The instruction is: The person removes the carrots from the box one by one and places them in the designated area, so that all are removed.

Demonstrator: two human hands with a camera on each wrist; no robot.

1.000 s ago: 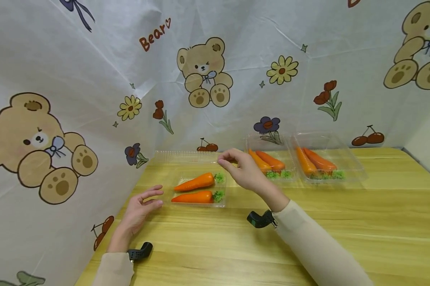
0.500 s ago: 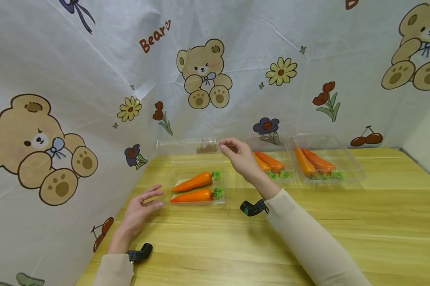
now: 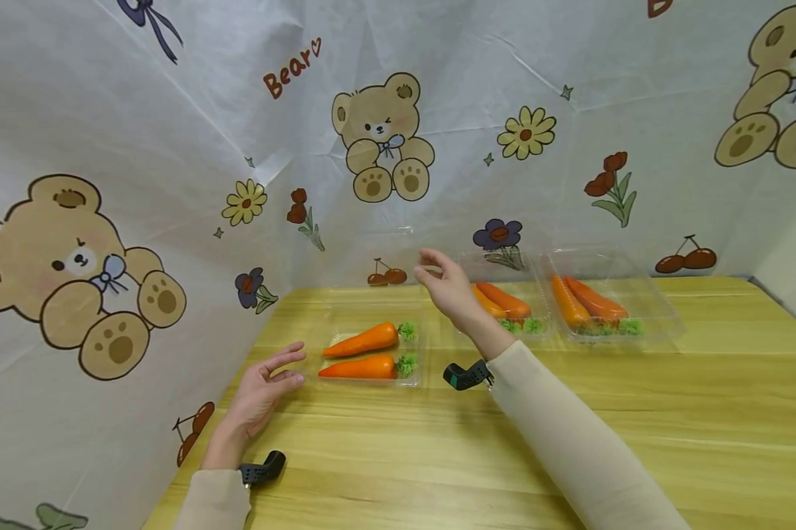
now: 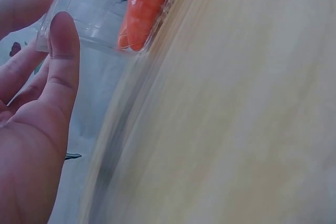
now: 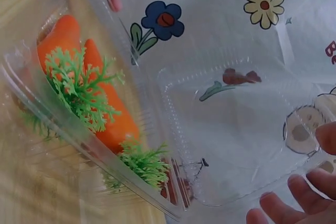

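A clear hinged plastic box holds two orange carrots with frilly green tops, lying side by side. Its transparent lid stands raised at the back, against the patterned cloth; in the head view it is hard to make out. My left hand is at the box's left end, thumb and fingers spread about its corner, fingertips at the plastic. My right hand is raised behind the box's right side. Its fingers are parted beside the lid's edge, with nothing seen between them.
Two more clear boxes stand to the right, a nearer one and a farther one, each with carrots. A cloth with bears and flowers hangs behind and left. The wooden table extends forward and right.
The lid has swung up and back from low over the box's rear to standing raised. My right hand rose with it and now is apart from it. My left hand has stayed put.
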